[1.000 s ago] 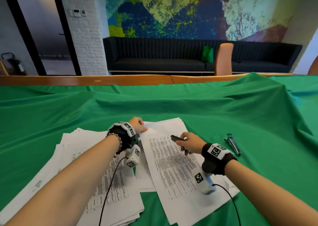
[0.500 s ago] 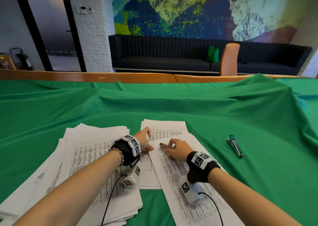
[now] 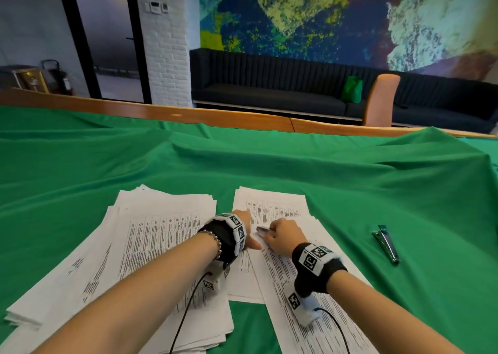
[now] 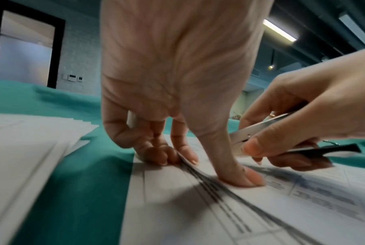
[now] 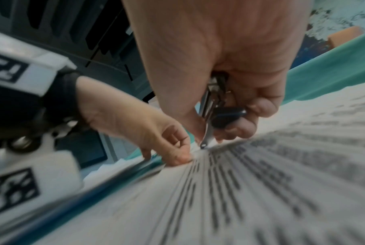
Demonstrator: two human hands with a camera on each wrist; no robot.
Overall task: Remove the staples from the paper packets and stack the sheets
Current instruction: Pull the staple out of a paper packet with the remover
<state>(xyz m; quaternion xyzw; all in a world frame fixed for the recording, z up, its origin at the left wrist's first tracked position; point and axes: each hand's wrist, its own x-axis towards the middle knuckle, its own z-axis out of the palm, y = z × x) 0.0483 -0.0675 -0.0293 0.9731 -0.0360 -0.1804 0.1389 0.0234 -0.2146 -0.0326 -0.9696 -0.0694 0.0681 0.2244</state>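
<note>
A stapled paper packet (image 3: 293, 283) lies on the green cloth, partly over a loose printed sheet (image 3: 272, 205). My left hand (image 3: 249, 235) holds its top-left corner, thumb (image 4: 240, 177) pressed on top and the other fingers (image 4: 162, 154) curled at the edge. My right hand (image 3: 281, 236) grips a metal staple remover (image 3: 262, 230), seen close in the left wrist view (image 4: 261, 131). In the right wrist view the staple remover (image 5: 208, 116) has its tip down on that corner, right beside the left thumb. The staple itself is hidden.
A big, uneven stack of printed sheets (image 3: 161, 232) lies to the left under my left forearm. A second metal tool with a green handle (image 3: 385, 243) rests on the cloth (image 3: 350, 186) to the right. A wooden table edge (image 3: 215, 116) runs along the back.
My hands have drawn together. The right hand has brought the staple remover left to the packet's corner by my left thumb. The packet lies nearer to me.
</note>
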